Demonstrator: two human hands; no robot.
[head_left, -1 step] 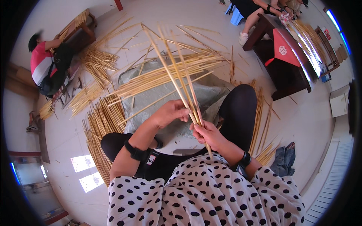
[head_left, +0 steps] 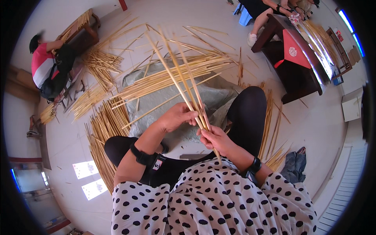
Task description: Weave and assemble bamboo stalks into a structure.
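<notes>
I spot a red square cloth sign [head_left: 294,53] with a pale round emblem, hung cornerwise on the dark table [head_left: 309,84] at upper right. Small white tag [head_left: 157,165] with a red mark sits on the black strap by my left wrist. No packages or screens.

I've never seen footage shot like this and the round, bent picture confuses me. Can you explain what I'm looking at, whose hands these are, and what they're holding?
There is no machine: the camera sits on a person's head and looks down, and its wide lens bends the edges. The left hand and right hand belong to that seated person. Together they grip a small bundle of thin bamboo strips that fans upward. On the floor lie a grey-green sheet and many loose strips. Other people sit at dark wooden benches farther off.
</notes>
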